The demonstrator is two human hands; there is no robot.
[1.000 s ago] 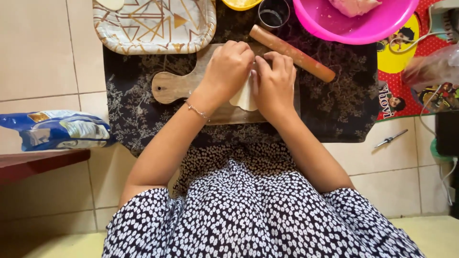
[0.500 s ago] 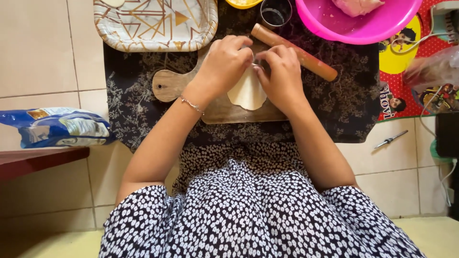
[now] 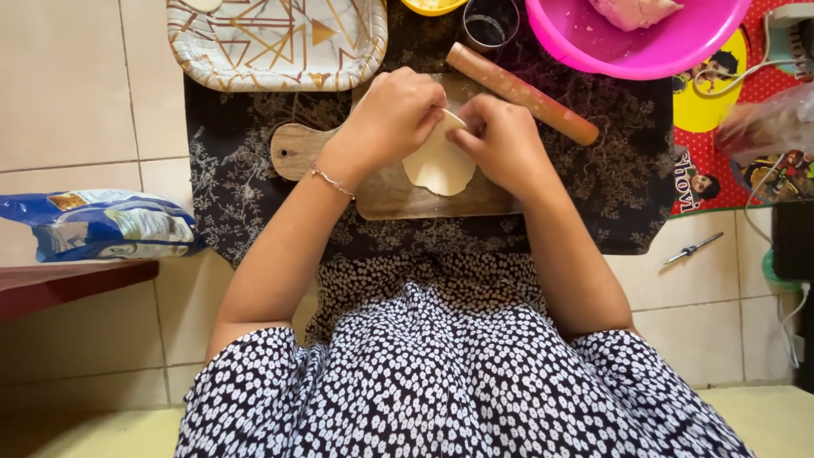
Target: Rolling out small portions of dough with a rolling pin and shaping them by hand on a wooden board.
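Head view looks down on a tiled floor [image 3: 76, 102] with a dark patterned cloth [image 3: 627, 195]. On its wooden board [image 3: 398, 191] lies a pale, thin dough disc [image 3: 437, 165]; the left hand [image 3: 394, 114] and right hand [image 3: 500, 140] pinch its upper edge. A rolling pin [image 3: 521, 93], patterned tray [image 3: 275, 42] and pink bowl [image 3: 636, 47] lie beyond.

You have 1 flat pale dough round [image 3: 438, 165], 1 wooden paddle-shaped board [image 3: 390, 188], 1 wooden rolling pin [image 3: 521, 93], 1 patterned square tray [image 3: 275, 42], 1 pink plastic bowl [image 3: 636, 55], 1 blue plastic packet [image 3: 102, 225].
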